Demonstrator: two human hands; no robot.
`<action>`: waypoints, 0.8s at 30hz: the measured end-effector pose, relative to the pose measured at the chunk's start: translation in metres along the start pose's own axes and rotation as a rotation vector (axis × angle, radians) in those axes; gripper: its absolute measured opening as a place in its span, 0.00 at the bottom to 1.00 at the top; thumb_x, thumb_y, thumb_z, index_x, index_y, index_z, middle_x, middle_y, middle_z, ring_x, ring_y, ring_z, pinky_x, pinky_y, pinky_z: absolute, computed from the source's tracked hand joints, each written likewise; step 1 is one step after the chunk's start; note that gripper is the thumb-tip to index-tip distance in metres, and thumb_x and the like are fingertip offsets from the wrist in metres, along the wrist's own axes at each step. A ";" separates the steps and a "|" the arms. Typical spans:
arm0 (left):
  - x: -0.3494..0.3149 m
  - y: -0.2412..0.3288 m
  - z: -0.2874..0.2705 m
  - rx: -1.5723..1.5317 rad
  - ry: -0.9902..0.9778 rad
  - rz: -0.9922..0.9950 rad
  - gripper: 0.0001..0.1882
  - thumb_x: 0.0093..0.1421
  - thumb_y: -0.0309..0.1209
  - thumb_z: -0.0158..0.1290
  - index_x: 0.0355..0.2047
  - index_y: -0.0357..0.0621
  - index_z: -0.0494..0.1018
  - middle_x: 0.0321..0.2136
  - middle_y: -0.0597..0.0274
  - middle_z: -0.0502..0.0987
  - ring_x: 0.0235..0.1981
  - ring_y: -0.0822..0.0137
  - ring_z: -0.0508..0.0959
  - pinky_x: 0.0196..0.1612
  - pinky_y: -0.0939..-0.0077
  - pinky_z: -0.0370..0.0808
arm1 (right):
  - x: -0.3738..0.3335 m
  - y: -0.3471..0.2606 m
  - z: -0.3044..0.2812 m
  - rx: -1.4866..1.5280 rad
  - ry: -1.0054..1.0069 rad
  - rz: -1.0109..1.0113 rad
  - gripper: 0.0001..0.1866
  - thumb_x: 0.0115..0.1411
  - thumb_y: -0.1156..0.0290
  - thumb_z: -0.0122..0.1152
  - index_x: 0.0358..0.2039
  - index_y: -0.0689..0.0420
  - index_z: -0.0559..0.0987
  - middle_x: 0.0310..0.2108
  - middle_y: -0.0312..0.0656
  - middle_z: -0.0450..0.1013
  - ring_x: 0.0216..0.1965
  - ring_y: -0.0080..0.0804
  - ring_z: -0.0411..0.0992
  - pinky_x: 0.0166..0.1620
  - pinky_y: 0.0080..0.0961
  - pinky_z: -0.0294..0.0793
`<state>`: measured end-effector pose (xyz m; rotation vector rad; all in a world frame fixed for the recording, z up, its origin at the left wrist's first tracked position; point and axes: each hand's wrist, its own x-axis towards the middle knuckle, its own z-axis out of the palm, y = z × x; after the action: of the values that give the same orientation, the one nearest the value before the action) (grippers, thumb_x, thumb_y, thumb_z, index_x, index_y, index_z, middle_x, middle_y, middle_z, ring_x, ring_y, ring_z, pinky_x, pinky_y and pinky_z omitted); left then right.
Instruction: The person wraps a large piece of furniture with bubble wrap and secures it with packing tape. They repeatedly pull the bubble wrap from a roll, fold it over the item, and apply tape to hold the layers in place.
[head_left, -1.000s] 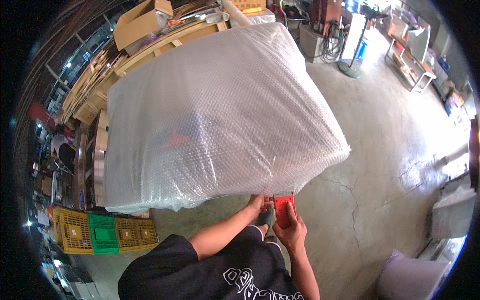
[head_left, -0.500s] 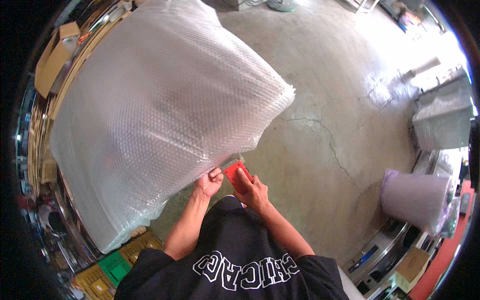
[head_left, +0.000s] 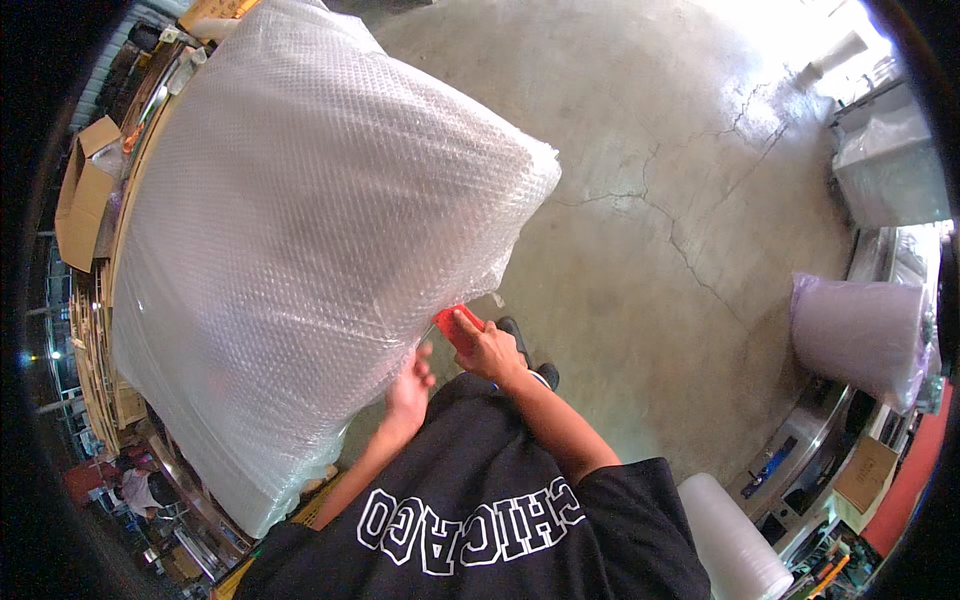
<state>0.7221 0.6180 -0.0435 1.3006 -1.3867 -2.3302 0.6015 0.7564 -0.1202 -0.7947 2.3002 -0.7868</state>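
Clock directions are read from the middle of the view. A large bundle (head_left: 300, 220) in clear bubble wrap fills the stretch from 8 to 11 o'clock, its near edge slanting past both hands. Close to the centre, the right hand (head_left: 492, 355) has its grip closed around a red hand tool (head_left: 449, 333), thumb laid along the top; the tool's front end is at the wrap's edge, though contact cannot be made out. The left hand (head_left: 407, 392), at 7 o'clock, is just beside that edge, its fingers loosely bent and blurred; I cannot tell whether its grip pinches the film.

Dark shoes (head_left: 513, 338) show beside the right hand, on a concrete floor (head_left: 620, 130) with cracks running at 2 o'clock. A lilac-tinted roll (head_left: 860, 330) is at 3 o'clock, a brown box (head_left: 865, 475) at 4, and a pale roll (head_left: 735, 540) between 4 and 5. An open cardboard box (head_left: 82, 205) sits between 9 and 10.
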 end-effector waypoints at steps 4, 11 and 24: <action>-0.064 0.020 0.006 1.108 -0.481 0.407 0.10 0.64 0.32 0.56 0.43 0.43 0.82 0.39 0.56 0.83 0.41 0.59 0.82 0.45 0.63 0.78 | 0.004 0.004 -0.005 0.003 -0.025 -0.002 0.50 0.47 0.54 0.70 0.70 0.36 0.58 0.40 0.60 0.76 0.35 0.57 0.80 0.37 0.49 0.81; -0.039 0.167 0.057 2.025 -0.025 1.133 0.34 0.67 0.51 0.47 0.65 0.40 0.65 0.69 0.48 0.60 0.69 0.44 0.60 0.68 0.42 0.52 | -0.007 -0.021 -0.037 -0.053 0.030 -0.034 0.37 0.46 0.59 0.69 0.59 0.45 0.69 0.33 0.55 0.79 0.35 0.55 0.80 0.38 0.49 0.81; 0.074 0.025 0.053 1.381 -0.501 0.669 0.30 0.62 0.39 0.55 0.61 0.35 0.67 0.56 0.38 0.73 0.59 0.42 0.72 0.61 0.55 0.69 | 0.016 -0.021 0.016 -0.730 -0.134 0.093 0.08 0.58 0.68 0.62 0.33 0.46 0.89 0.44 0.39 0.82 0.42 0.42 0.82 0.31 0.62 0.81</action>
<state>0.6302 0.6015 -0.0578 0.0952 -3.1401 -1.0916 0.6092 0.7258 -0.1218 -0.9896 2.4777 0.1803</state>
